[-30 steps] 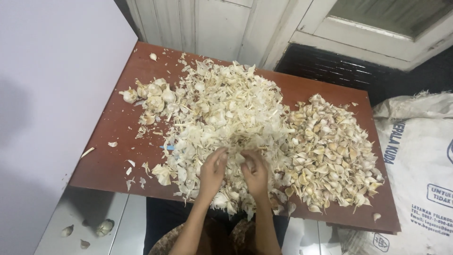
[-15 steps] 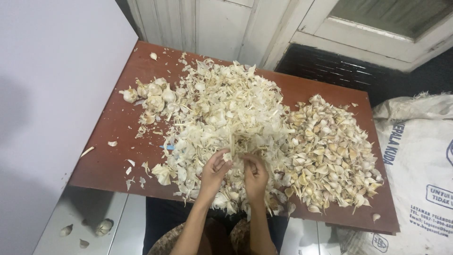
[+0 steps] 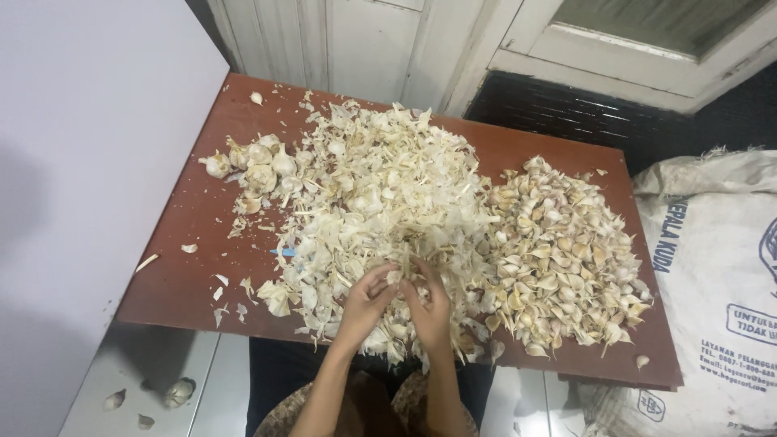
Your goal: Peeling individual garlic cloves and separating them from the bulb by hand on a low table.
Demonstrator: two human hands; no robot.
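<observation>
Our left hand (image 3: 366, 301) and right hand (image 3: 429, 301) meet fingertip to fingertip, both pinching one small garlic piece (image 3: 395, 277) between them at the near edge of the heap of papery skins (image 3: 380, 186). We judge we are mid-peel, splitting a clove free; next it calls for a firm pull apart. Whole bulbs (image 3: 255, 162) sit at the far left of the brown table (image 3: 202, 275), loose cloves (image 3: 558, 243) are piled to the right, and a white sack (image 3: 720, 275) stands beside them

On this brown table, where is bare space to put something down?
Bare table lies at the left edge, beside the whole garlic bulbs, and along the far right edge. The middle is crowded with garlic skins and cloves.
</observation>
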